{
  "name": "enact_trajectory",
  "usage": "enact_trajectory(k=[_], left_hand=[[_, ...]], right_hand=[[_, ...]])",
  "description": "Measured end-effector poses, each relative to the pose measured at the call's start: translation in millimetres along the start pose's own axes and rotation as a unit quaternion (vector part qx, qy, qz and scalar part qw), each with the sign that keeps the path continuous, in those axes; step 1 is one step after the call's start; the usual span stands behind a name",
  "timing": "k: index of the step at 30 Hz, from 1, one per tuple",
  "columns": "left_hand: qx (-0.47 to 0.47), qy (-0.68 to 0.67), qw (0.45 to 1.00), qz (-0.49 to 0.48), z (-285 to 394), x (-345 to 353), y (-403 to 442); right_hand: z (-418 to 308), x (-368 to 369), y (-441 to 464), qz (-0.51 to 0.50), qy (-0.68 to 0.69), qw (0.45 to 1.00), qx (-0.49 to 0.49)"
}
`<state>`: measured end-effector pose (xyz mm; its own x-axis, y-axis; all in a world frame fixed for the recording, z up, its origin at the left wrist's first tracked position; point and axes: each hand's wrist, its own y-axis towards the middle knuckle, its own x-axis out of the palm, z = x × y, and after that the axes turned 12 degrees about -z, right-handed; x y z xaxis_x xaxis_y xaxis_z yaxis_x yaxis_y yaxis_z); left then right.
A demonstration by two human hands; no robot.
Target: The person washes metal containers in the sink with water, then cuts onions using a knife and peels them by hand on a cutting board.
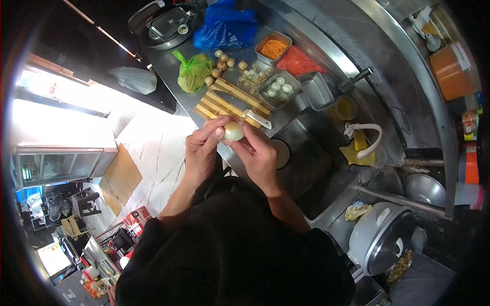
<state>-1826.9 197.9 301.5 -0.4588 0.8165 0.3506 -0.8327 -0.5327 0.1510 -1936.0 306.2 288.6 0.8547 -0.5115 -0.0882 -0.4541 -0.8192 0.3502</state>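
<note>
Between both hands, at the near edge of the steel counter, is a partly peeled onion point(234, 131), pale below with some brown skin on top. My left hand point(201, 148) pinches it with thumb and fingers. My right hand point(258, 158) grips its other side, the fingertips close against it. Just beyond lies a striped wooden cutting board point(209, 104), and on it a knife with a white handle point(259, 119). A steel container point(278, 104) behind the board holds several peeled white onions. Unpeeled onions point(222, 65) and scattered skins point(252, 76) lie at the back.
A green bag point(194, 73), a blue bag point(224, 25) and a red bag point(300, 62) sit on the counter. Nearby are a tray of shredded orange food point(273, 49) and another steel pan point(316, 92). To the right are a sink point(306, 153), a white faucet point(375, 133) and a rice cooker point(372, 234).
</note>
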Motion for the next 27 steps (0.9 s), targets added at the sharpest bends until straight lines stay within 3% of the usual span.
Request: enact_trajectory(k=[4, 7, 13, 16, 22, 25, 27], left_hand=[[-0.034, 0.024, 0.999, 0.016, 14.7, 17.3, 7.1], [-0.083, 0.124, 0.989, 0.0, 37.4, 19.7, 13.5], [0.016, 0.382, 0.924, -0.03, 60.6, 41.4, 13.1], [0.076, 0.408, 0.909, -0.044, 60.7, 43.5, 14.8], [0.033, 0.349, 0.936, 0.031, 56.9, 43.1, 10.4], [-0.005, 0.3, 0.949, 0.1, 52.1, 38.1, 8.4], [0.032, 0.286, 0.95, 0.119, 53.9, 39.8, 11.2]], right_hand=[[-11.2, -10.0, 2.9, -0.001, -0.087, 0.996, -0.022], [-15.3, -17.0, 2.8, -0.007, -0.166, 0.986, -0.025], [-33.6, -20.0, 5.1, 0.018, -0.264, 0.959, -0.107], [-30.9, -16.5, 2.8, 0.026, -0.275, 0.956, -0.102], [-34.5, -13.0, 8.1, 0.061, -0.243, 0.96, -0.121], [-27.3, -13.0, 3.6, 0.019, -0.193, 0.976, -0.102], [-25.4, -13.5, 5.1, 0.0, -0.127, 0.989, -0.074]])
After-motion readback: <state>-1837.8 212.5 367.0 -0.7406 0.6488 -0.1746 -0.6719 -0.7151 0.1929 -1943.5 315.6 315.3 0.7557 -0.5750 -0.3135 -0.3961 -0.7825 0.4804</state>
